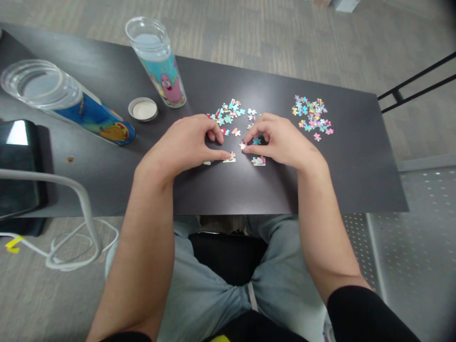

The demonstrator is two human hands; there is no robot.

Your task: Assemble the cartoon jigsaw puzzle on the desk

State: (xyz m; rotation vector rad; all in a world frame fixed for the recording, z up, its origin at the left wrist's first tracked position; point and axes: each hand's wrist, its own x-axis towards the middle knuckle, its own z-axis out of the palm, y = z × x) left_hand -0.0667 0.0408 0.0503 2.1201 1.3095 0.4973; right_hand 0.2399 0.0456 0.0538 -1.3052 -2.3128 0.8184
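Between thumb and forefinger, my right hand (280, 140) pinches a small puzzle piece (242, 145) just above or on the dark table. My left hand (190, 142) lies to the left, thumb apart from its curled fingers. Its thumb tip touches a pale puzzle piece (231, 157). A joined bit of puzzle (259, 161) lies below my right hand, and a blue piece (256, 141) shows under its fingers. Beyond both hands spreads a loose group of colourful pieces (230, 111), partly hidden by my left hand.
A second pile of pieces (311, 114) lies to the right on the table (363, 161). On the left stand a clear-topped tube with a pink cartoon figure (167, 80), a blue tube (96, 118), a round lid (143, 109), a black device (17, 166) and a white cable (83, 199).
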